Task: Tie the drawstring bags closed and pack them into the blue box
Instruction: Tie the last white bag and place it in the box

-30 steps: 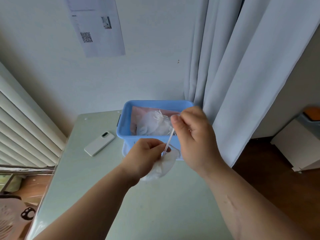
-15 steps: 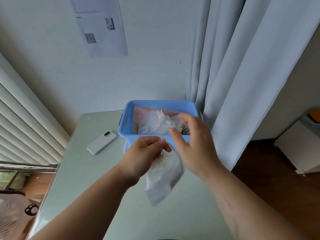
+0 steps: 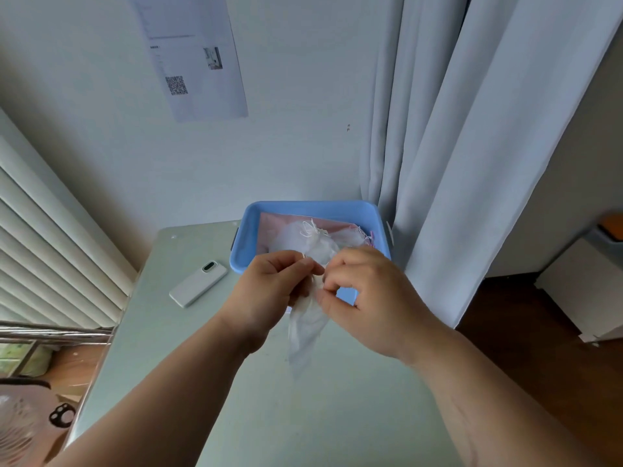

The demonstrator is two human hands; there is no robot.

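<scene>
Two hands [image 3: 269, 284] [image 3: 367, 294] pinch one bag [image 3: 306, 328] (one box [image 3: 303, 207] behind).

Pale wall [image 3: 303, 153] w/ QR sheet [image 3: 195, 59], grey curtain [image 3: 472, 163] rt, blinds [image 3: 50, 251] lt, wood floor [image 3: 526, 338], greenish table [image 3: 269, 419].

A pale green counter [image 3: 303, 416] with a smooth, faintly glossy top stands with its far edge against the wall. The blue box [image 3: 310, 207] sits at its far right corner. A white phone [image 3: 199, 283] lies flat, camera side up, left of the box and apart from it.
</scene>
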